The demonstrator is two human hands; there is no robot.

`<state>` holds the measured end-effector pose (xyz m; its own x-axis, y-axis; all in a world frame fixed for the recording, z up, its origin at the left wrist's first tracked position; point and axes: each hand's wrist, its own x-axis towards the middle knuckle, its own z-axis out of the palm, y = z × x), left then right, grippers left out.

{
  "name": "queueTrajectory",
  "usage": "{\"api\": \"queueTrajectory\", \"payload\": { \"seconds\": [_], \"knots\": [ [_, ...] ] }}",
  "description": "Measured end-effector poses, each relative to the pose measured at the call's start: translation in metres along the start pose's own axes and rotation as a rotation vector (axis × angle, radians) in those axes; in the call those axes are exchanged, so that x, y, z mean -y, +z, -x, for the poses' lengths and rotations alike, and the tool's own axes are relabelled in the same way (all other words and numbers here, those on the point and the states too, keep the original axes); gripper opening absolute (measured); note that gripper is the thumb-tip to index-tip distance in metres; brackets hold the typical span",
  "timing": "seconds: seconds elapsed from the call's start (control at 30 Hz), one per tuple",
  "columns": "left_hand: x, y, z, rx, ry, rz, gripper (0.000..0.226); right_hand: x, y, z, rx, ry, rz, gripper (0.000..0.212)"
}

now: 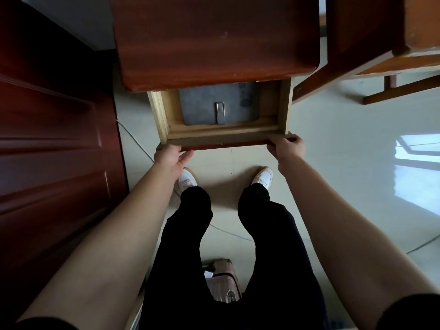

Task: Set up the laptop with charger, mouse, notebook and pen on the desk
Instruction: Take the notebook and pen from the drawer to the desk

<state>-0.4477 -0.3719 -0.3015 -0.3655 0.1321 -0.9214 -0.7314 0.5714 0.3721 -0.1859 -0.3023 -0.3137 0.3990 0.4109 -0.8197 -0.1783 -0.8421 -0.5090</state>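
Reddish-brown wood makes up the desk [214,39], its top smooth, bare and rounded at the near corners. Below its front edge a drawer [223,133] of pale unfinished wood stands pulled out, with a dark red front strip. The left hand [170,156] grips the left end of that front strip, fingers curled under and thumb along the edge; the right hand [287,146] is closed over the right end in the same way. Inside the drawer, beyond both hands and roughly midway between them, lies a flat grey felt-like sleeve [214,108] with rounded corners and a small metal clasp [220,113] at its near edge. Its far part runs under the desk top and is hidden, so what it holds cannot be made out; faint round marks show near its right side.

Pale glossy floor tiles [345,163] reflect a window at the right. A dark panelled door [52,139] fills the left. A second piece of wooden furniture [381,44] is cut off at upper right. Black trousers [262,246] and white shoes [188,179] show below the hands, and a pink ribbed suitcase [223,282] is partly hidden between the legs.
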Motion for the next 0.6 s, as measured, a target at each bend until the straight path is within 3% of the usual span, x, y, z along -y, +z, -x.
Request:
{"api": "queueTrajectory", "payload": {
  "seconds": [0.27,0.4,0.6],
  "knots": [
    [0.002,0.0,-0.016,0.039,-0.027,-0.021,0.033,-0.007,0.008,-0.016,0.0,0.08,0.081,0.039],
    [0.004,0.007,-0.015,-0.087,-0.026,-0.051,0.031,-0.009,0.009,-0.018,-0.052,0.044,0.093,0.032],
    [-0.002,0.019,-0.003,-0.319,0.102,-0.107,0.029,-0.018,0.012,0.003,-0.213,-0.159,0.111,0.052]
  ]
}}
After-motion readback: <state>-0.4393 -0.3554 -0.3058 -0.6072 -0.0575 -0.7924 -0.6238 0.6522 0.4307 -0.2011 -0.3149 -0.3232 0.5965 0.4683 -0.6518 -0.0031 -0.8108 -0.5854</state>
